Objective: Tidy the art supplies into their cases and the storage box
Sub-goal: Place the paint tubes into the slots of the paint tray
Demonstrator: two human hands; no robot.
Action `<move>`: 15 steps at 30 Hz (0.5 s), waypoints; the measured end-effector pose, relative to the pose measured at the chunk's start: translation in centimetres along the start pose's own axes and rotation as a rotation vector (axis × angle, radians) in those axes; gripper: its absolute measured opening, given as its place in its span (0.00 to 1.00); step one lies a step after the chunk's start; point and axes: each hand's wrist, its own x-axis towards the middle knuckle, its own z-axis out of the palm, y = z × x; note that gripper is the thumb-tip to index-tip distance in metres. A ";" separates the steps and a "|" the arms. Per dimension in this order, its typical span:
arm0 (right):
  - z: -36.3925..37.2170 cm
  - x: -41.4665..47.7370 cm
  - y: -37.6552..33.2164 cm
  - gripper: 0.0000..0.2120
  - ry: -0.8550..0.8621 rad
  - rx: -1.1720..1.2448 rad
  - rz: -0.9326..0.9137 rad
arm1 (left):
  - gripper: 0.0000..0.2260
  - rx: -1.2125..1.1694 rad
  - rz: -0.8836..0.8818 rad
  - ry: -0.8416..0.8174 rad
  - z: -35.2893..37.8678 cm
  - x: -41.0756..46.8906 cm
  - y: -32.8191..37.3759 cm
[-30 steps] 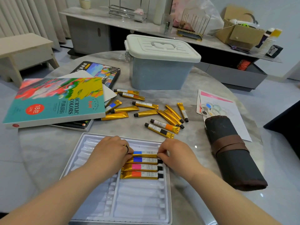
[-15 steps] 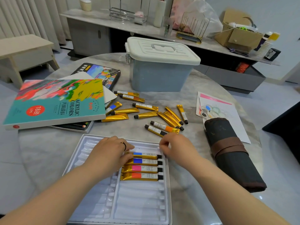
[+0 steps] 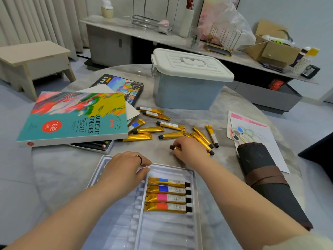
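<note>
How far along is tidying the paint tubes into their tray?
Done: four tubes lie in the tray. In hand: the right hand grips another tube while the left hand rests on the tray. Left: loose tubes on the table, and the closed storage box.

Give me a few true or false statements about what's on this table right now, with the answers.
1. Four paint tubes lie in the tray. True.
2. The storage box has its lid off. False: the lid is on.
3. The right hand grips a tube on the table. True.
4. The brush roll lies spread open. False: it is rolled up, with a strap around it.
5. The left hand holds a tube. False: it rests on the tray's far edge.
</note>
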 end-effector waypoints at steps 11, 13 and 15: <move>-1.7 -6.8 0.3 0.05 0.039 1.313 0.181 | 0.21 -0.229 0.005 -0.005 0.3 -0.9 3.3; -0.9 -7.6 0.7 0.05 -0.009 1.353 0.286 | 0.17 -0.154 0.003 -0.036 0.6 -1.1 3.6; -0.2 -8.2 1.1 0.05 -0.046 1.339 0.341 | 0.14 -0.129 -0.030 -0.106 0.8 -1.3 3.8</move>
